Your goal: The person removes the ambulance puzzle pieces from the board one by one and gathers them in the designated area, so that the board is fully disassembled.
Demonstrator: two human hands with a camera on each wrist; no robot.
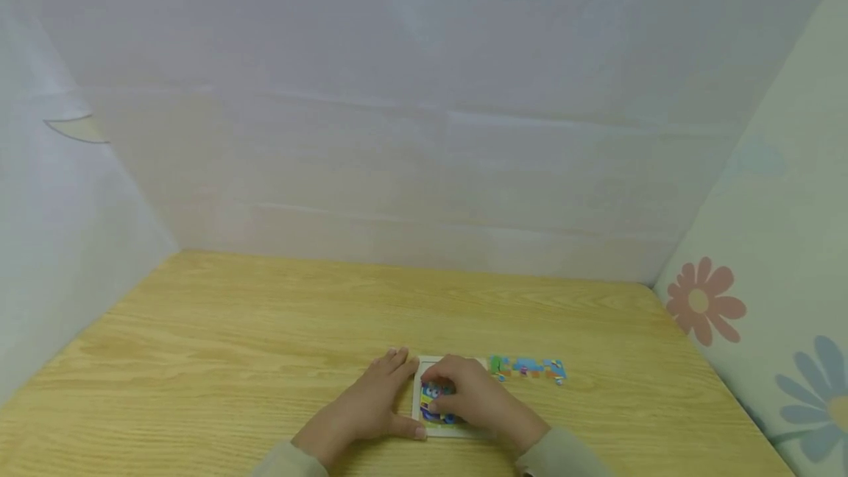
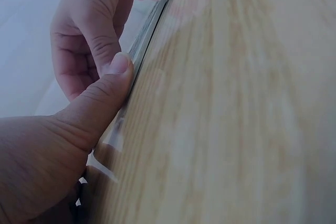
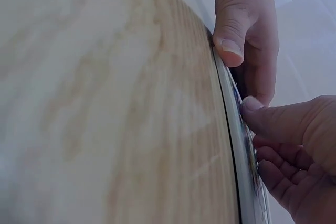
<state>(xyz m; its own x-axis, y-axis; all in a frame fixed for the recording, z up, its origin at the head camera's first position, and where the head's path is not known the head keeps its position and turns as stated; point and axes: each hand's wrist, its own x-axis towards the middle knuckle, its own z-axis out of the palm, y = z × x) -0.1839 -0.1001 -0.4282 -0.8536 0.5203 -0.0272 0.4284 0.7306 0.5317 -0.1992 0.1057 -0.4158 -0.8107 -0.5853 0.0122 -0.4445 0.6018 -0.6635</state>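
Note:
A small jigsaw puzzle with a pale frame [image 1: 417, 405] lies near the front of the table. Inside it shows a colourful cartoon picture [image 1: 430, 394] with eyes, partly covered by my right hand. Along the frame's left side my left hand [image 1: 376, 397] lies with fingers extended; its thumb touches the lower left corner, also seen in the left wrist view. My right hand [image 1: 473, 396] is over the puzzle, fingers bent, thumb and index finger touching the picture. Whether a loose piece is between them is hidden. In the right wrist view, the right thumb [image 3: 273, 119] meets the puzzle's edge.
Several joined or closely laid puzzle pieces [image 1: 526, 368], blue, green and orange, lie just right of the frame. The wood-grain table [image 1: 232, 330] reaches back to a pale cloth wall [image 1: 424, 168]. A flowered side wall [image 1: 762, 278] stands at the right.

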